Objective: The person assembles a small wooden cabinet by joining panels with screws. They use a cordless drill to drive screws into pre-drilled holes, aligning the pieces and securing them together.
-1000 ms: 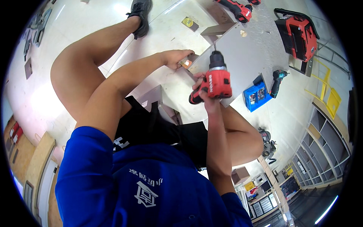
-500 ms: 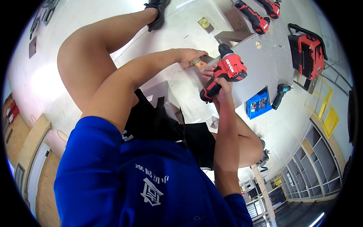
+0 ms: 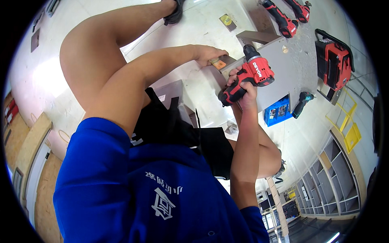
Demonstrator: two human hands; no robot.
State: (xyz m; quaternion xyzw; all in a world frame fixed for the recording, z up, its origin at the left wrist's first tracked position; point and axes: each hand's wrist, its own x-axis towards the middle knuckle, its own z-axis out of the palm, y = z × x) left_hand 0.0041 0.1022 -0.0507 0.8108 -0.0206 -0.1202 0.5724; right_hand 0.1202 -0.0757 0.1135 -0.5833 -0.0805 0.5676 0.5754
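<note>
My right hand [image 3: 248, 92] is closed round the grip of a red and black cordless drill [image 3: 259, 72]. Its chuck points up and away, just over a large grey board [image 3: 298, 65]; whether the bit touches anything I cannot make out. To the left of the drill, my left hand [image 3: 208, 55] is closed over the end of a narrow grey panel [image 3: 229, 63], which bears an orange and yellow label [image 3: 219, 64]. This panel meets the large board near the drill. Another grey panel [image 3: 259, 37] joins the board's far end.
Two red and black power tools [image 3: 285, 24] lie at the far right of the board. Beyond are a red and black case [image 3: 338, 60], a blue bin [image 3: 279, 111], a dark green driver [image 3: 300, 106] and a yellow frame [image 3: 352, 135]. A grey box [image 3: 172, 91] stands between my legs.
The whole view has shifted slightly, so the drill, boards and both hands appear a little farther right. Both grips are unchanged.
</note>
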